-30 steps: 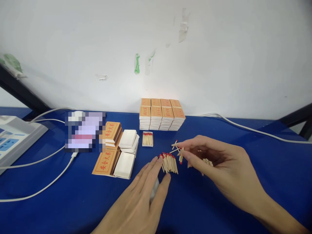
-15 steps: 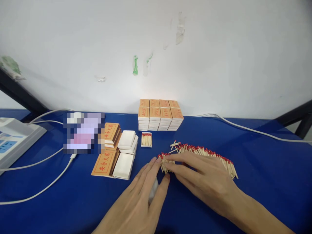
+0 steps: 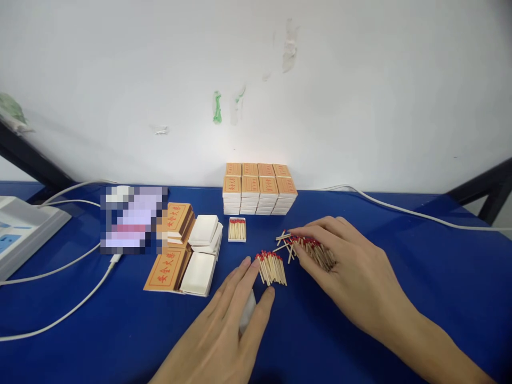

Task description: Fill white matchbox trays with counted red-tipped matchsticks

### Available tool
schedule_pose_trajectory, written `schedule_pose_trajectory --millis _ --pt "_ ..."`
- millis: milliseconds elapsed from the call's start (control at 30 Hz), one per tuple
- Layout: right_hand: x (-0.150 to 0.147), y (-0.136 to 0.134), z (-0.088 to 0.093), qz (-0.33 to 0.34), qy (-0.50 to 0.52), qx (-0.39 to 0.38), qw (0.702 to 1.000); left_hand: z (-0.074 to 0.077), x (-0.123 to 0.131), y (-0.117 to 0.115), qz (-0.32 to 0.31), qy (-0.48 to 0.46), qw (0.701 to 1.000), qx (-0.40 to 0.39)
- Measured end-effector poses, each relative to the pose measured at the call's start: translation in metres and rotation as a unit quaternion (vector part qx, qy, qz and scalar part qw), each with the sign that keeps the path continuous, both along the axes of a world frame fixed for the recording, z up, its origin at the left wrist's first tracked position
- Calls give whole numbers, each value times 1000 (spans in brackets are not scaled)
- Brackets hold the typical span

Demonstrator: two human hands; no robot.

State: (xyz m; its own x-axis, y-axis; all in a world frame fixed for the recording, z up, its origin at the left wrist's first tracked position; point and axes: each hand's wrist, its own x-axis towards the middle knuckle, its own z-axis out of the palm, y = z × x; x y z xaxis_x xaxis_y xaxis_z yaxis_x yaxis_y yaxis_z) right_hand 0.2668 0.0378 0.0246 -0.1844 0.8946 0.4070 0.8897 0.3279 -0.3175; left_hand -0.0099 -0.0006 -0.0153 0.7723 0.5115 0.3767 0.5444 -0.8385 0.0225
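Note:
My left hand [image 3: 228,320] lies low with its fingers stretched forward and the thumb apart. Its fingertips border the left side of a small fan of red-headed matches [image 3: 272,268]. A white object [image 3: 248,312] shows between thumb and palm, mostly hidden; I cannot tell whether it is gripped. My right hand [image 3: 352,272] arches over the larger heap of matches [image 3: 312,249], thumb and fingers curled round it. Part of that heap is hidden under the palm. A few stray matches [image 3: 282,237] lie crosswise at its left end.
An open tray filled with matches [image 3: 237,230] sits before stacked orange matchboxes [image 3: 260,194] at the wall. Left are white trays [image 3: 198,273], orange box sleeves [image 3: 166,269], a blurred phone-like device [image 3: 136,216] with cables, and a white power strip [image 3: 24,229]. The table [image 3: 128,341] is blue.
My right hand has moved right and away from the small fan onto the larger heap, curling over it. The small fan now shows fully. My left hand has barely moved; the view has shifted slightly.

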Motion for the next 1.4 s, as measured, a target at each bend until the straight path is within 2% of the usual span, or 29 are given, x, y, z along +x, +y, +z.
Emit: schedule_pose_trajectory --millis 67,133,200,300,467,667,933,1000,1100,1167,1333,1400 --pt "5 9 1 15 -22 -26 999 1 -1 0 -4 2 1000 -2" --pt "9 20 7 72 -41 -58 995 2 -2 1 -6 2 1000 -3" --pt "12 32 14 129 -72 -56 987 2 -1 1 -4 2 1000 -5" --pt "12 49 23 176 -125 -57 975 0 1 2 -5 1 1000 -7" --pt "3 65 24 208 -165 -87 960 -3 1 0 -2 -17 1000 -4" --pt "3 64 20 226 -149 -84 959 -2 2 0 1 -14 1000 4" --pt "-1 30 32 265 -22 -71 961 0 -1 0 -6 -27 999 -19" --pt "-3 19 32 251 38 -86 963 1 -1 0 -5 -26 1000 -9" --pt "-7 4 32 194 144 -131 962 1 0 -1 -2 -30 1000 8" --pt "-11 -2 33 158 221 -167 948 0 2 -3 3 -50 999 4" --pt "-22 -7 36 118 401 -252 873 0 3 -8 7 -103 995 -17" --pt "-24 -7 33 103 415 -239 871 2 3 -8 2 -100 995 -3"
